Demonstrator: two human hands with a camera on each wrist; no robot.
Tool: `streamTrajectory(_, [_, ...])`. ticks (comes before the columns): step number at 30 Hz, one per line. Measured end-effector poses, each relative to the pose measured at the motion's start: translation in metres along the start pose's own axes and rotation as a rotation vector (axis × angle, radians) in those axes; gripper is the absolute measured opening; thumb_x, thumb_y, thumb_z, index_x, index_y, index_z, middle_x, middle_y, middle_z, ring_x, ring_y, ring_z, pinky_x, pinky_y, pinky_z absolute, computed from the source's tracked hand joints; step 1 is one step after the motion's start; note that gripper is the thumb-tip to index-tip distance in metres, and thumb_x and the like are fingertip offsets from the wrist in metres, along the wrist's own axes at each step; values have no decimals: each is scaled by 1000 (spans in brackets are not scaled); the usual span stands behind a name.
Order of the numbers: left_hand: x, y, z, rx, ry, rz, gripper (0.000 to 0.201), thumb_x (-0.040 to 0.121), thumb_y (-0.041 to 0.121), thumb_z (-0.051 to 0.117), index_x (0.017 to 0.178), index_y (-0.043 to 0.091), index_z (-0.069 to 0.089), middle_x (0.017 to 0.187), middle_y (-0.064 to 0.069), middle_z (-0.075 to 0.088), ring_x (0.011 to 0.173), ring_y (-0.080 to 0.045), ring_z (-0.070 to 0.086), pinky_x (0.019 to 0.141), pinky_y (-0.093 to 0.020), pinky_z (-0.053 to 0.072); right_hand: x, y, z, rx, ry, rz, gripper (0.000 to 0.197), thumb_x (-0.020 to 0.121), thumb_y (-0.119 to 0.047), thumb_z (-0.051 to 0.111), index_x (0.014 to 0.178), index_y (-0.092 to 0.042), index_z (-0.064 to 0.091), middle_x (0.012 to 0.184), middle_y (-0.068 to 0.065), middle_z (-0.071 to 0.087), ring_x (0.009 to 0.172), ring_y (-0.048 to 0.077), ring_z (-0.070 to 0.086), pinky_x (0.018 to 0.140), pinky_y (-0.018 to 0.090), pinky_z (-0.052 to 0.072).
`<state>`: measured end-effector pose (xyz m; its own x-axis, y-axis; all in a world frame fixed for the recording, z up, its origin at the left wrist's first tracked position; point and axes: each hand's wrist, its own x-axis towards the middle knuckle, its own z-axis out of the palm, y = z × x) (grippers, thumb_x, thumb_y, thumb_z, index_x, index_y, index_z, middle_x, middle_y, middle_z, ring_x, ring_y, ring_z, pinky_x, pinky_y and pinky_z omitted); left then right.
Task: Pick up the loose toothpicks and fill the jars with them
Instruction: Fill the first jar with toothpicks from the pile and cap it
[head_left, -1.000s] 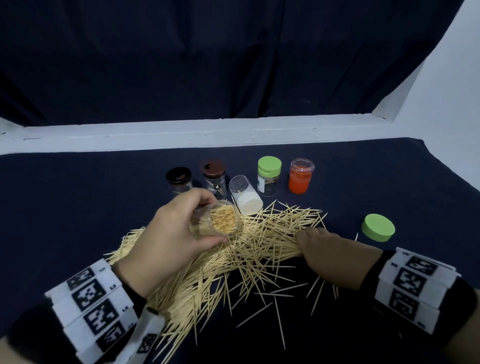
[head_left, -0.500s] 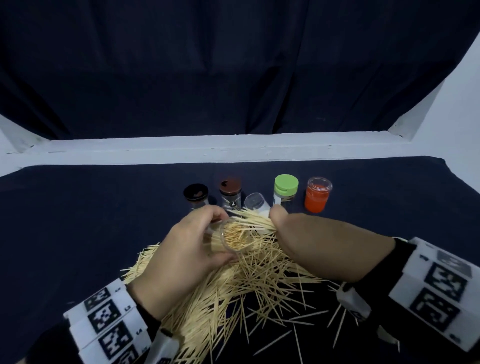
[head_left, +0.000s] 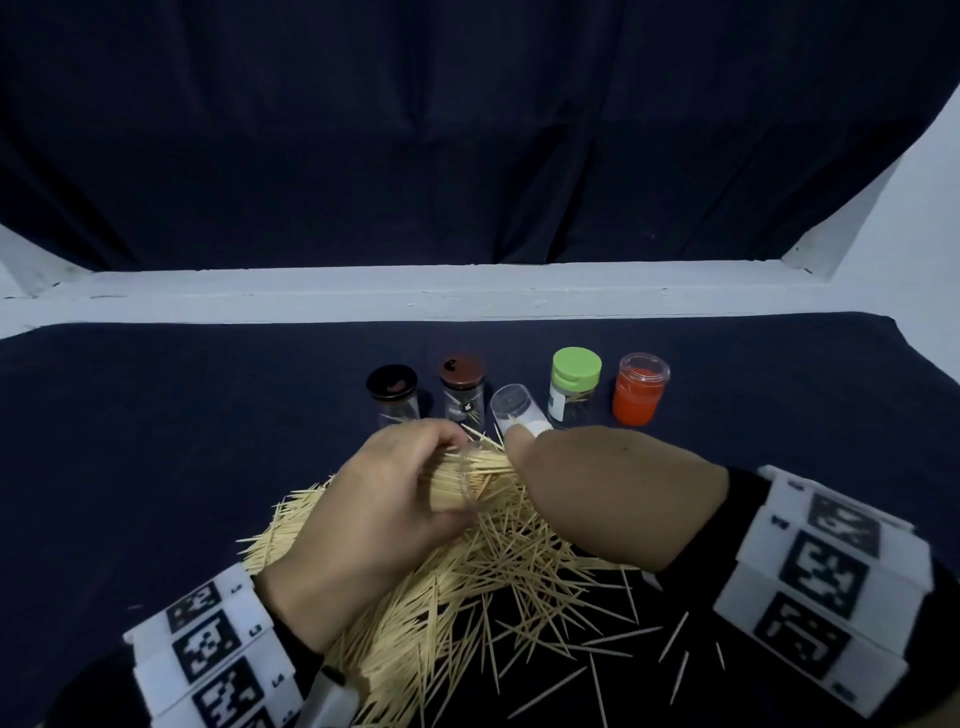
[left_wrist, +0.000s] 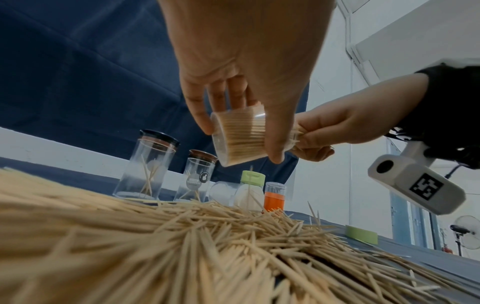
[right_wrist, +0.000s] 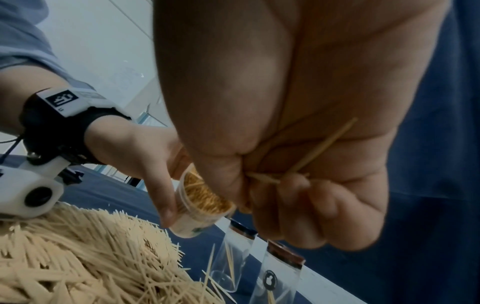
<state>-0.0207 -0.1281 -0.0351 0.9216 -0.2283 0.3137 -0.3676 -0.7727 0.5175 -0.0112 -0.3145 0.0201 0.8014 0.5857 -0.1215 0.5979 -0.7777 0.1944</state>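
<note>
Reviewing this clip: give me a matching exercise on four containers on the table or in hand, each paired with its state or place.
Things:
1. clear jar in the left hand
2. black-lidded jar
3. orange jar
4. capless clear jar

States:
A. lying on its side in the row
B. held tilted, nearly packed with toothpicks
C. upright at the right end of the row
D. upright at the left end, only a few toothpicks inside

Pairs: 1-B, 2-D, 3-C, 4-A
</note>
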Motion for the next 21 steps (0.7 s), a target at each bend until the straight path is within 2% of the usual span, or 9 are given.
streamTrajectory(3, [0, -1, 2, 36, -5, 2, 56, 59, 31, 87, 103, 41, 54, 96, 33, 50, 96, 1, 50, 81, -12, 36, 3, -9, 1, 31, 16, 21, 29, 92, -2, 30, 120, -7, 38, 102, 12, 59, 84, 29, 59, 59, 34, 34])
streamTrajectory(6, [0, -2, 2, 45, -7, -14, 56, 60, 32, 87, 107, 36, 58, 97, 33, 50, 97, 1, 50, 82, -12, 37, 7, -13, 0, 56, 13, 20, 22, 92, -2, 31, 112, -8, 39, 101, 11, 58, 87, 29, 61, 56, 33, 33])
streamTrajectory(9, [1, -2, 0, 42, -13, -23, 55, 60, 33, 87, 107, 36, 58, 96, 30, 53, 96, 1, 51, 81, -11, 37, 11, -9, 1, 201, 30, 21, 11, 92, -7, 39, 99, -13, 32, 83, 4, 47, 66, 19, 50, 45, 26, 25])
streamTrajectory(11, [1, -2, -1, 32, -7, -43, 54, 60, 34, 87, 106, 35, 58, 97, 26, 56, 95, 0, 53, 82, -19, 43, 14, -3, 3, 352, 17, 27, 18, 91, -12, 47, 104, -13, 35, 84, 3, 49, 59, 11, 42, 46, 26, 31])
streamTrajectory(13, [1, -3, -2, 19, 0, -66, 55, 59, 35, 87, 106, 35, 58, 98, 23, 58, 94, 1, 54, 82, -24, 47, 15, 4, 2, 520, 8, 48, 36, 90, -23, 57, 118, -18, 36, 100, 2, 56, 74, 15, 56, 61, 34, 48])
streamTrajectory(15, [1, -3, -2, 10, 7, -78, 56, 59, 36, 88, 105, 35, 57, 96, 22, 58, 92, 0, 55, 81, -25, 48, 16, 9, 2, 653, 36, 84, 50, 88, -34, 65, 127, -25, 35, 110, -5, 52, 92, 14, 56, 78, 31, 48])
streamTrajectory(16, [1, -3, -3, 5, 9, -81, 55, 59, 36, 88, 105, 35, 57, 95, 22, 58, 91, 0, 55, 80, -25, 48, 16, 11, 3, 708, 66, 99, 51, 86, -35, 66, 127, -28, 38, 107, -9, 51, 92, 10, 54, 79, 26, 45])
streamTrajectory(19, [1, -2, -3, -12, 13, -81, 53, 59, 36, 87, 102, 36, 57, 93, 24, 57, 90, 1, 55, 79, -26, 48, 18, 15, 11, 791, 243, 95, 26, 84, -29, 70, 108, -26, 60, 85, -15, 56, 74, 1, 52, 67, 14, 38])
streamTrajectory(21, [1, -1, -3, -28, 12, -83, 52, 59, 37, 87, 100, 39, 55, 93, 24, 57, 90, 3, 55, 79, -26, 49, 20, 15, 17, 782, 357, 73, 8, 83, -24, 71, 91, -21, 70, 81, -15, 58, 72, -1, 51, 65, 8, 35])
